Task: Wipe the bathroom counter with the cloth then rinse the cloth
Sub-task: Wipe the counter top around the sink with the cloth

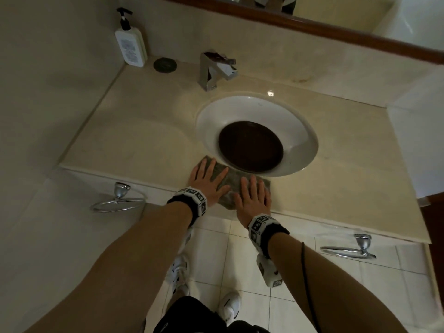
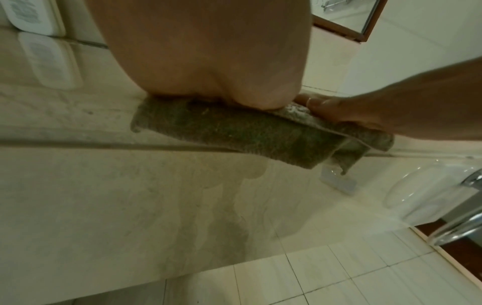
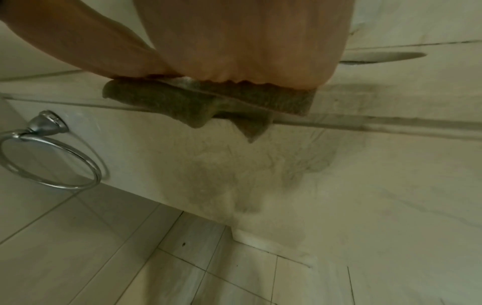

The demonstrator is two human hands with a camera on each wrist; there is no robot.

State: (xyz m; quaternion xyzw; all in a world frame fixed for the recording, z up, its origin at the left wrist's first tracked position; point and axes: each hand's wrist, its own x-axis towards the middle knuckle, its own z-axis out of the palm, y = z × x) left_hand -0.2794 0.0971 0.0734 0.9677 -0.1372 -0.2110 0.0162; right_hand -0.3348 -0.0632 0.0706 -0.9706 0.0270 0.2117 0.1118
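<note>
The grey-green terry cloth looks rough and matt, with a nubbly pile. The beige polished stone counter is smooth and glossy, mirroring the white plastic pump bottle. The round white ceramic basin shines. The angular chromed metal tap and chromed metal towel ring gleam. A dark wooden mirror frame looks smooth.

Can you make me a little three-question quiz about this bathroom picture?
1. True or false: both hands press flat on the cloth.
2. Where does the soap bottle stand: A) in the sink, B) in the counter's back left corner, C) on the floor?
3. Fill in: the cloth's near edge hangs over the counter's front ____.

Key: 1 true, the left hand and right hand lie flat; 2 B; 3 edge.
</note>
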